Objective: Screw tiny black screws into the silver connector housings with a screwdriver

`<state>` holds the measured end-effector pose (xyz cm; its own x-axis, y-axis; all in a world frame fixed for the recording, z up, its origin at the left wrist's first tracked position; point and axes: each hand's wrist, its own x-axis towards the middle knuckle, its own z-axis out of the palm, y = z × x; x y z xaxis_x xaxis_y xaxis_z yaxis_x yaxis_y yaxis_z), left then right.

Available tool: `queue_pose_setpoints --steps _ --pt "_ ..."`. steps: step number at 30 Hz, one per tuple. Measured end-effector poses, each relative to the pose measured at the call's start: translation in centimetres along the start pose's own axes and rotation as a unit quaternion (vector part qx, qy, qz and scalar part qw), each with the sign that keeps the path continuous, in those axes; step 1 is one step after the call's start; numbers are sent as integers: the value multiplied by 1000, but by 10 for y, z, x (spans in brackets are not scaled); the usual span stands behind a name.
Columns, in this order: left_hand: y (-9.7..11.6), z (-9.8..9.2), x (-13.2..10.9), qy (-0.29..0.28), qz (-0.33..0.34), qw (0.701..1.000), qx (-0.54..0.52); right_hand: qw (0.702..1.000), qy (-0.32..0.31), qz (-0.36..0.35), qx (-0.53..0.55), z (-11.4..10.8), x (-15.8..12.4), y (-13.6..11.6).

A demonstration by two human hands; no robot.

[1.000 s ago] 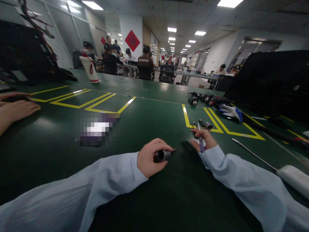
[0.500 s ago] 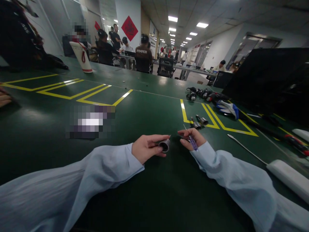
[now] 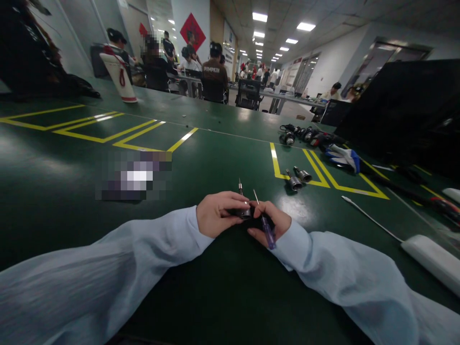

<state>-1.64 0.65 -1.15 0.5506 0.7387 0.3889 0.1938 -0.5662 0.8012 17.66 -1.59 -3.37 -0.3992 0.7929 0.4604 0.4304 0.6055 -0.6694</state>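
My left hand (image 3: pixel 217 213) is closed around a small grey metal cylinder (image 3: pixel 245 212) with a thin pin sticking up from it. My right hand (image 3: pixel 269 221) meets it from the right, fingers curled, and grips a purple-handled screwdriver (image 3: pixel 268 231) whose thin shaft points up and away. Both hands rest on the dark green table (image 3: pixel 223 158) close to its near edge. Both arms are in pale blue sleeves.
Two more grey metal cylinders (image 3: pixel 298 178) lie on a yellow floor-tape box ahead right. Behind them lie dark parts (image 3: pixel 300 135) and a blue-white glove (image 3: pixel 341 157). A white device with a cable (image 3: pixel 427 256) lies at right, a paper cup (image 3: pixel 118 79) far left. People sit beyond.
My hands have come together: the right hand with the screwdriver moved left to the cylinder in my left hand. The other person's hand at the left edge has left the view.
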Motion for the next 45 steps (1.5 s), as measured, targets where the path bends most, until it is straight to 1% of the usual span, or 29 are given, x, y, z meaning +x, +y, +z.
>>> queue_pose_setpoints --steps 2,4,7,12,18,22,24,26,28,30,32,33,35,37,38,40,42,45 --pt "0 0 -1 -1 49 996 68 998 -19 -26 -58 0 0 0" --pt "2 0 -2 -7 101 987 122 994 -30 -56 -91 0 1 0" --pt "3 0 -4 -26 149 975 164 990 -32 -77 -118 1 2 0" --pt "5 2 -5 -22 185 956 229 986 -28 -94 -131 0 2 0" --pt "11 3 -7 -15 211 919 332 982 -25 -111 -150 1 1 2" --pt "15 2 -7 -16 240 896 373 979 -10 -127 -157 2 1 2" --pt "15 1 -7 -18 239 893 382 979 -7 -133 -157 2 1 2" --pt "13 1 -6 -17 223 903 367 979 -12 -131 -155 2 0 2" --pt "9 0 -5 -8 193 930 312 981 -13 -121 -153 2 0 0" --pt "3 -1 -2 23 132 967 216 983 6 -106 -152 1 0 -3" --pt "-2 -3 2 75 44 991 98 984 50 -93 -143 -3 0 -9" --pt "-5 -4 4 99 -3 994 38 985 74 -89 -131 -6 0 -12" --pt "-8 -6 8 129 -85 986 -66 987 110 -85 -86 -12 -1 -20" --pt "-9 -8 11 141 -144 970 -135 989 129 -66 -19 -17 -3 -28" --pt "-9 -8 11 141 -163 964 -156 990 132 -44 21 -19 -5 -32" --pt "-7 -9 11 137 -184 957 -178 987 128 14 101 -20 -8 -37" --pt "-5 -8 11 126 -185 956 -192 979 116 57 158 -19 -10 -38" --pt "-2 -7 11 114 -184 954 -208 975 92 82 185 -16 -11 -36"
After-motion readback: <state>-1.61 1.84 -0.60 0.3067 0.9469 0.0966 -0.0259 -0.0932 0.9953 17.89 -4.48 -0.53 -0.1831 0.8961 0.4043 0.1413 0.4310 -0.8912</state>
